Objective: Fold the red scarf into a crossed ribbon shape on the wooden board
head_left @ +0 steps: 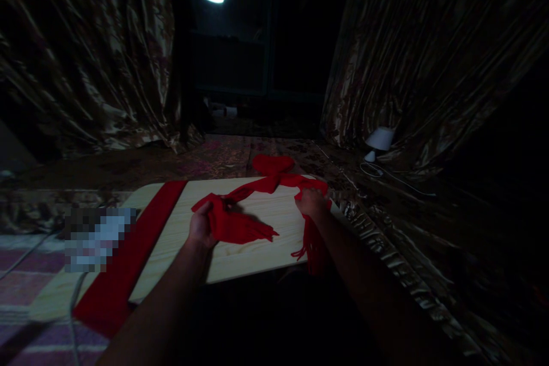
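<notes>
Hands, two of them, have hold of one red scarf (240, 227), which lies in a loose arch over the pale wooden surface (169, 246). The left hand (201, 226), partly closed with its thumb on top, grips one length near the middle of the near edge; that fringed end points right. The right hand (311, 203) is curled on the other length near the right edge, its fingertips hidden, and the second fringed end drops over the near edge. Two more red pieces show: one flat cloth band (146, 240) crosses the surface from far edge to near edge on the left, and one bunched red cloth (272, 164) sits at the far edge; whether it joins the scarf I cannot tell. One masked object (99, 239), its kind unclear, is left of the band. Beyond stand one white lamp (380, 140) and two patterned curtains (141, 63). Both forearms hide parts of the near edge.
</notes>
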A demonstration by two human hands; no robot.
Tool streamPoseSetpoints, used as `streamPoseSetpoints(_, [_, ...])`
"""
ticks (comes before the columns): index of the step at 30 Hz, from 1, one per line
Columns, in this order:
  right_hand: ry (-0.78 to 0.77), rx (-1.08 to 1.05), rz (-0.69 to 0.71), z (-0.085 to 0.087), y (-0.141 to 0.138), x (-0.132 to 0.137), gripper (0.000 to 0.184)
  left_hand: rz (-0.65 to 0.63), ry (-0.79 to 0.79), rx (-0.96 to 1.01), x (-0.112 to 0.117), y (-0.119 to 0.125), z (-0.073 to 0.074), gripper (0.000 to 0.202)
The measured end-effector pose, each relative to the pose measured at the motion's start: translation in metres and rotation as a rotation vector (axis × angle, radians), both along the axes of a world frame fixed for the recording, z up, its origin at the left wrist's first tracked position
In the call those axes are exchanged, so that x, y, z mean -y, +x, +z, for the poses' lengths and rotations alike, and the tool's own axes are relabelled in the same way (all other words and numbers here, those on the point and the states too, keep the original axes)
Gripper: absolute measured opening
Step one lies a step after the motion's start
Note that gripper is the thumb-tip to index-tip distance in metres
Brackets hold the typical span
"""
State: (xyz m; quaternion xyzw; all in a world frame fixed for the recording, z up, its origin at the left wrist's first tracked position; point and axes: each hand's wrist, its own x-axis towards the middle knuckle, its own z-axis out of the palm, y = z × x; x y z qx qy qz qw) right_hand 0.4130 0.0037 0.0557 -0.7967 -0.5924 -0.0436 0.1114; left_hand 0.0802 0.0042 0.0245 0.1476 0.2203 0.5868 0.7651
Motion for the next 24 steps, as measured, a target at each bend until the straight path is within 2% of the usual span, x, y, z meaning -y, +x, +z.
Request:
streamPoseSetpoints(3, [0.100, 0.016, 0.198, 0.006, -0.028, -0.006, 0.031, -0.028, 0.026, -0.086, 0.003, -0.003, 0.004, 0.030])
streamPoseSetpoints(6, [0.114, 0.008, 0.379, 0.013, -0.055, -0.019, 0.025, -0.066, 0.021, -0.157, 0.006, -0.003, 0.007, 0.032])
streamPoseSetpoints(8, [0.117, 0.010, 0.455, 0.016, -0.070, -0.030, 0.034, -0.099, 0.009, -0.183, 0.009, -0.002, 0.007, 0.036])
streamPoseSetpoints(11, [0.070, 0.025, 0.510, 0.019, -0.087, -0.049, 0.065, -0.172, 0.005, -0.191, 0.016, -0.005, 0.006, 0.039])
streamPoseSetpoints(13, [0.027, 0.052, 0.566, 0.017, -0.093, -0.062, 0.075, -0.252, 0.019, -0.183, 0.024, -0.013, 0.006, 0.038])
streamPoseSetpoints(15, [-0.010, 0.089, 0.660, 0.015, -0.095, -0.073, 0.068, -0.356, 0.029, -0.192, 0.033, -0.027, 0.007, 0.037])
streamPoseSetpoints(18, [-0.047, 0.121, 0.725, 0.012, -0.092, -0.084, 0.031, -0.428, 0.015, -0.316, 0.047, -0.057, 0.010, 0.032])
streamPoseSetpoints(20, [-0.058, 0.116, 0.679, 0.012, -0.089, -0.086, 0.017, -0.400, 0.010, -0.469, 0.054, -0.077, 0.013, 0.028])
streamPoseSetpoints(22, [-0.048, 0.092, 0.616, 0.015, -0.086, -0.086, 0.014, -0.391, 0.023, -0.625, 0.057, -0.092, 0.017, 0.025])
streamPoseSetpoints(24, [0.009, 0.039, 0.554, 0.021, -0.083, -0.086, 0.014, -0.448, 0.067, -0.752, 0.057, -0.098, 0.022, 0.027])
